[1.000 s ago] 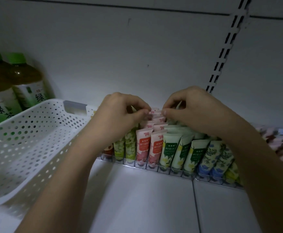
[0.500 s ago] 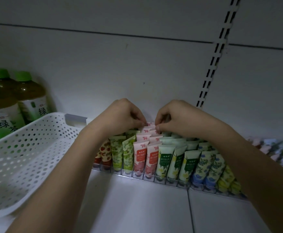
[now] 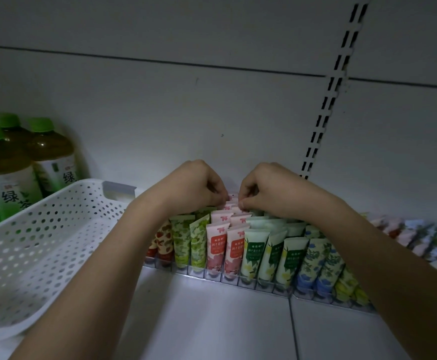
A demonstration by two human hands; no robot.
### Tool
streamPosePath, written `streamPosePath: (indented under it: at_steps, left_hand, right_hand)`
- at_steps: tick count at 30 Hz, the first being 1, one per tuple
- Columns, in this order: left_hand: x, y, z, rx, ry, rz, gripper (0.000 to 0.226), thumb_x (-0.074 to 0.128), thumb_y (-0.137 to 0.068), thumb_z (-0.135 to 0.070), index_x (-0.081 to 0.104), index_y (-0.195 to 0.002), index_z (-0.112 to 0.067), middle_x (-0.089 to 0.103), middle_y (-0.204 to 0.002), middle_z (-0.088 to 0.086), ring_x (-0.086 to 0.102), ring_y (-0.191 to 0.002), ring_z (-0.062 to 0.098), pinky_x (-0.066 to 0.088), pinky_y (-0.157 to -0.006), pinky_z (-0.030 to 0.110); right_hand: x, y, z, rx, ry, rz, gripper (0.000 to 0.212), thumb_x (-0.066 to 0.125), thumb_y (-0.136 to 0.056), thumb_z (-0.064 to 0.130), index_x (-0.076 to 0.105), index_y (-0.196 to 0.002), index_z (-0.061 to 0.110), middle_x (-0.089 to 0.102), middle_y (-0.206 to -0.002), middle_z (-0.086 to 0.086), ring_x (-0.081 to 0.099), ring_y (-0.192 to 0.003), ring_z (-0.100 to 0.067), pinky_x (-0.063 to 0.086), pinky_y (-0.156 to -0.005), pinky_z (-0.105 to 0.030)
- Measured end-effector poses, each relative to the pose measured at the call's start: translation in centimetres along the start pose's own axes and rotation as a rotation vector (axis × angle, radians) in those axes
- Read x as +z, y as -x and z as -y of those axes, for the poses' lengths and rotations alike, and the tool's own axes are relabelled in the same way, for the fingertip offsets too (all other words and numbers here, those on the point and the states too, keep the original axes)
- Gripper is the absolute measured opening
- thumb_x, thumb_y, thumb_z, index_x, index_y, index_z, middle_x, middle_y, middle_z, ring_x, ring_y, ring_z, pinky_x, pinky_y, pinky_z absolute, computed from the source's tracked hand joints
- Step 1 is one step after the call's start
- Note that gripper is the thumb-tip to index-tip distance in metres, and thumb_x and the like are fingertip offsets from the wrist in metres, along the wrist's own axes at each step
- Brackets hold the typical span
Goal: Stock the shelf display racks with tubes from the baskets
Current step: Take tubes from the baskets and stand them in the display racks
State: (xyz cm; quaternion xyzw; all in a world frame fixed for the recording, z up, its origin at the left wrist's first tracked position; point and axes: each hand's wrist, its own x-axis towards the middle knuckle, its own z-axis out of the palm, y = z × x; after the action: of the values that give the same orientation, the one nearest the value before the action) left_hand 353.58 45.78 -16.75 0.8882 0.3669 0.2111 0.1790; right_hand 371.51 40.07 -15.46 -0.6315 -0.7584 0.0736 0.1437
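Head view: both hands are raised to the back of the pink rows in the display rack, close to the rear wall panel. Left hand: fingers curled, fingertips pinching the top edge of a pink tube at the rear of the row. Right hand: fingers curled, thumb and forefinger pinching the same cluster of pink tube tops from the right side. The two hands are just beside each other with the pink tube tops between them; which single tube each one holds cannot be told.

Rack contents, left to right, caps down and leaning back:
- red-patterned tubes
- green leaf-patterned tubes
- pink tubes in two rows
- white-and-green tubes
- blue floral tubes
- yellow-green tubes, partly hidden behind the right forearm

More tubes continue to the far right, blurred.

A white perforated basket stands on the shelf to the left of the rack, its near end lifted toward the camera; no tubes are visible inside it. Green-capped tea bottles stand behind the basket at the far left. A slotted upright strip runs up the wall panel above the right hand.
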Motion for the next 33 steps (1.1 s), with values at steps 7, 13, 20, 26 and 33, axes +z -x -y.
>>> streamPosePath:
  at_steps: [7, 13, 20, 26, 33]
  left_hand:
    - [0.1, -0.1, 0.5, -0.023, -0.005, -0.151, 0.014, 0.071, -0.084, -0.020, 0.078, -0.094, -0.028, 0.072, -0.084, -0.016, 0.060, -0.072, -0.011, 0.042, -0.061, 0.002]
    - [0.4, -0.8, 0.1, -0.021, -0.074, -0.158, 0.015, 0.072, -0.083, -0.019, 0.078, -0.096, -0.025, 0.074, -0.094, -0.011, 0.065, -0.084, 0.001, 0.054, -0.085, 0.027]
    - [0.8, -1.4, -0.5, -0.064, -0.191, -0.173, 0.011, 0.075, -0.079, -0.023, 0.077, -0.088, -0.029, 0.073, -0.089, -0.011, 0.066, -0.082, 0.007, 0.055, -0.080, 0.032]
    - [1.8, -1.3, -0.9, -0.080, -0.245, -0.247, 0.010, 0.070, -0.082, -0.023, 0.076, -0.087, -0.028, 0.073, -0.091, -0.009, 0.065, -0.082, 0.012, 0.052, -0.071, 0.028]
    - [1.4, -1.3, -1.1, -0.088, -0.293, -0.137, 0.014, 0.068, -0.086, -0.027, 0.075, -0.098, -0.028, 0.073, -0.099, -0.007, 0.066, -0.089, 0.013, 0.054, -0.079, 0.030]
  right_hand:
    - [-0.9, 0.1, -0.6, 0.009, -0.018, -0.188, 0.010, 0.070, -0.088, 0.020, 0.075, -0.096, 0.022, 0.070, -0.093, 0.010, 0.064, -0.084, -0.007, 0.051, -0.080, -0.024]
    - [-0.8, -0.1, -0.1, 0.003, 0.131, -0.161, 0.012, 0.066, -0.090, 0.019, 0.076, -0.098, 0.020, 0.072, -0.097, 0.003, 0.066, -0.085, -0.014, 0.055, -0.083, -0.034]
    - [-0.2, -0.5, 0.6, 0.020, 0.249, -0.134, 0.010, 0.068, -0.089, 0.024, 0.075, -0.095, 0.021, 0.072, -0.093, 0.000, 0.066, -0.083, -0.020, 0.056, -0.080, -0.037]
    - [0.2, -0.8, 0.9, 0.048, 0.278, -0.165, 0.013, 0.067, -0.090, 0.027, 0.074, -0.097, 0.019, 0.071, -0.094, -0.004, 0.065, -0.083, -0.023, 0.055, -0.077, -0.035]
    - [-0.4, -0.4, 1.0, 0.080, 0.216, -0.102, 0.011, 0.072, -0.086, 0.026, 0.076, -0.095, 0.021, 0.072, -0.094, -0.001, 0.066, -0.084, -0.020, 0.056, -0.079, -0.035]
